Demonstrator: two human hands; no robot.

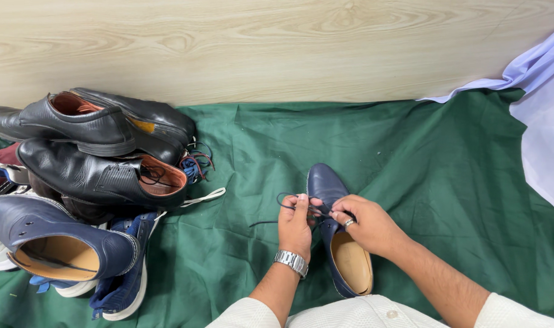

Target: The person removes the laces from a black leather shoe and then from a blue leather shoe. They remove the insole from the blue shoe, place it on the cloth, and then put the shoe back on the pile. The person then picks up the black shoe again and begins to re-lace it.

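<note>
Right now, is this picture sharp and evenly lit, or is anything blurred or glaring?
Head view: soft, even light, only faint shadows in the green cloth folds; left hand, right hand and navy shoe sharp; mild sheen on the black shoes; slight wide-angle bending at edges.

I count one navy shoe (337, 231) standing alone near centre on one green cloth (447, 182), threaded with one dark lace (283, 203). In the pile at left I make out three black leather shoes (94, 176) and two more navy ones (58, 240) — others are too buried to count.
</note>
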